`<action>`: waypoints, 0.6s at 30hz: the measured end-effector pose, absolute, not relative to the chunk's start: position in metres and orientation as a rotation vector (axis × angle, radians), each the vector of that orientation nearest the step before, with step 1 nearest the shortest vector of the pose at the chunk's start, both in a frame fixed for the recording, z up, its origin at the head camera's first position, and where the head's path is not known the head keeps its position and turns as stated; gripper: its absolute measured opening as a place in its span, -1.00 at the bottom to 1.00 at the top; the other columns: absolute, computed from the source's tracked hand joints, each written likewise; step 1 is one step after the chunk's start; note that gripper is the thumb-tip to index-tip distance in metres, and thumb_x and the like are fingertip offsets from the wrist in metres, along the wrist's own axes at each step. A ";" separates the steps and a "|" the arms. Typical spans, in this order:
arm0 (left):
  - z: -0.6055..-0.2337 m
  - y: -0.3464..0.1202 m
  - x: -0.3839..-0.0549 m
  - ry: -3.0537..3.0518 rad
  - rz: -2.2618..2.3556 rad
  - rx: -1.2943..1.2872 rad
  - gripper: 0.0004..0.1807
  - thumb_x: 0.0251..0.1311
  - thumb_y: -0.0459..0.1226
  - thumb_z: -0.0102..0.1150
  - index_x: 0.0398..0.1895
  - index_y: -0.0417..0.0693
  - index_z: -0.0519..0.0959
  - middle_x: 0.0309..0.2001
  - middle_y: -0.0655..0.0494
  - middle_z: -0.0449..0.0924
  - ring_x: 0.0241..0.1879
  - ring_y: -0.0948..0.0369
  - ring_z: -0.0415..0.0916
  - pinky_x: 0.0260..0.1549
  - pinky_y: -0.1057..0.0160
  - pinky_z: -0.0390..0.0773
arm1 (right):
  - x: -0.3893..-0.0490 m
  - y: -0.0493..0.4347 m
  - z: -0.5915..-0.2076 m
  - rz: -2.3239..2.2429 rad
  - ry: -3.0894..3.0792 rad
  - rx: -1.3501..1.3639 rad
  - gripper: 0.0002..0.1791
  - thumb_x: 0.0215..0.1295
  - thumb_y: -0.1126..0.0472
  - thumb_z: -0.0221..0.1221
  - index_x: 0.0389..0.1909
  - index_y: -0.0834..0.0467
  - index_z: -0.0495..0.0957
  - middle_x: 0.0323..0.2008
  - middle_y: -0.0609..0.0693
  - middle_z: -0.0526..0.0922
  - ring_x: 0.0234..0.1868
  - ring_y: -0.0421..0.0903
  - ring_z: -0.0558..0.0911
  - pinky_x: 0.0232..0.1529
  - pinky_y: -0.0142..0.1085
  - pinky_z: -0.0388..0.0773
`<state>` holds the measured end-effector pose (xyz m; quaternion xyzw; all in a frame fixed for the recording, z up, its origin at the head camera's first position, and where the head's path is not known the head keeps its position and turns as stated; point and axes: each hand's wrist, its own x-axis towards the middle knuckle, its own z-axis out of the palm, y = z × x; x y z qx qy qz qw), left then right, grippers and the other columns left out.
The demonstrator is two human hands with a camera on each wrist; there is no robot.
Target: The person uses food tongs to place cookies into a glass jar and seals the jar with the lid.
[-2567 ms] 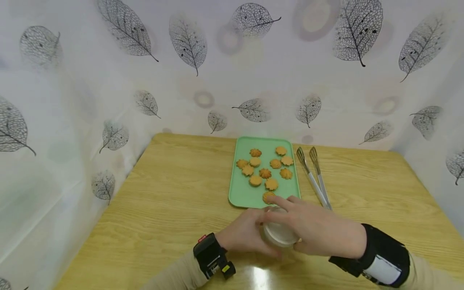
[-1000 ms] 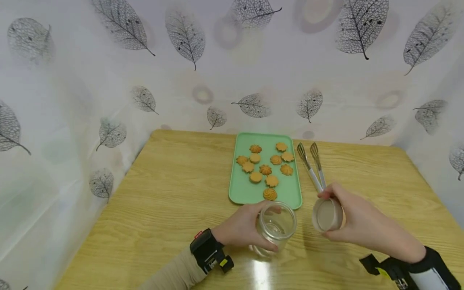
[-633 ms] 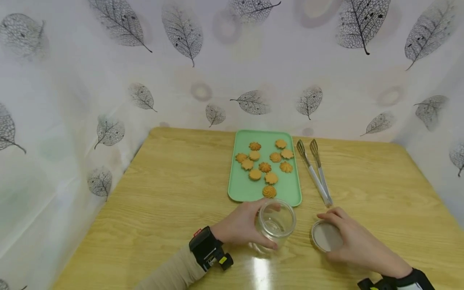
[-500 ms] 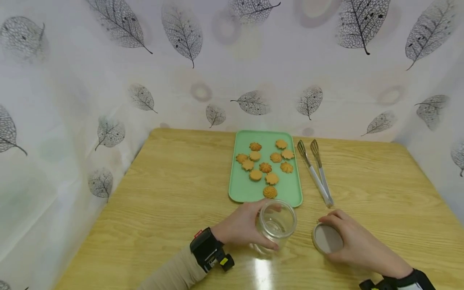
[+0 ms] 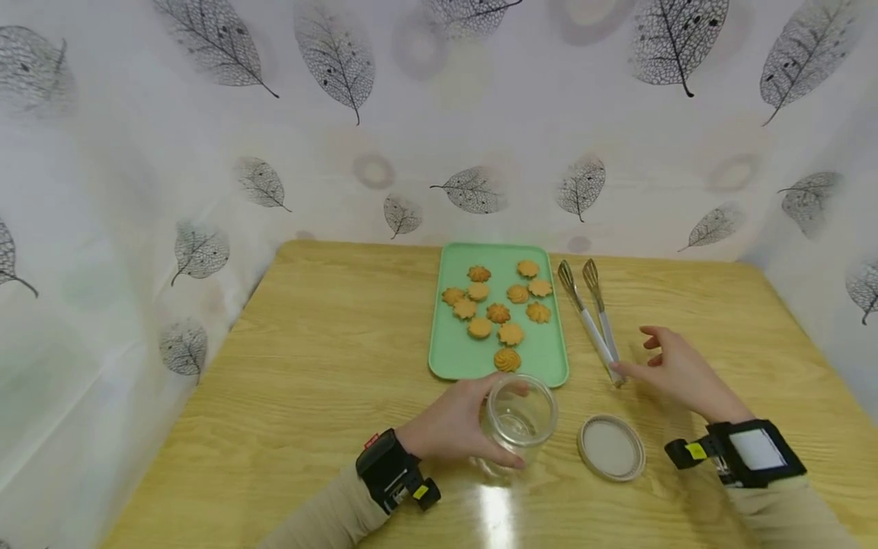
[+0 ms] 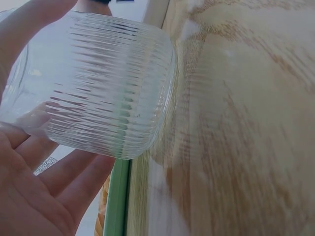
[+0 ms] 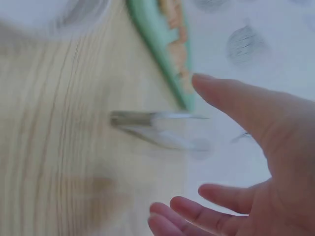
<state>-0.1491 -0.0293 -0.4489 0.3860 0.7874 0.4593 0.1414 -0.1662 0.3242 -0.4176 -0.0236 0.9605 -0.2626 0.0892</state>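
Observation:
My left hand (image 5: 456, 423) grips a clear glass jar (image 5: 523, 412) from its left side, thumb and fingers round the wall. Ribbing on the jar's lower wall (image 6: 113, 83) shows in the left wrist view. To the jar's right, a round lid (image 5: 612, 448) lies on the table. My right hand (image 5: 686, 377) hovers at the handle end of metal tongs (image 5: 595, 335), thumb and fingers apart and nothing between them. In the right wrist view the tongs (image 7: 142, 125) are blurred, in front of the spread thumb and fingers.
A green tray (image 5: 446, 358) with several cookies (image 5: 498, 313) on it stands behind the jar. The tongs lie along its right side, heads toward the back. A leaf-patterned cloth (image 5: 370, 191) rises behind the wooden table (image 5: 329, 343).
The right hand has lifted the lid off the jar, laid it on the table and let go, then moved up toward the tongs. The left hand keeps its grip on the jar.

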 end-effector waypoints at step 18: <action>-0.451 -0.030 -0.148 2.274 1.332 1.092 -0.02 -0.21 0.12 0.62 0.39 0.17 0.44 0.26 0.29 0.58 0.23 0.35 0.49 0.21 0.28 0.52 | -0.240 0.309 -0.431 -0.690 2.877 -0.015 -0.29 0.52 -0.02 0.00 0.18 0.63 0.18 -0.23 0.49 0.54 -0.43 0.12 0.57 -0.54 -0.16 0.51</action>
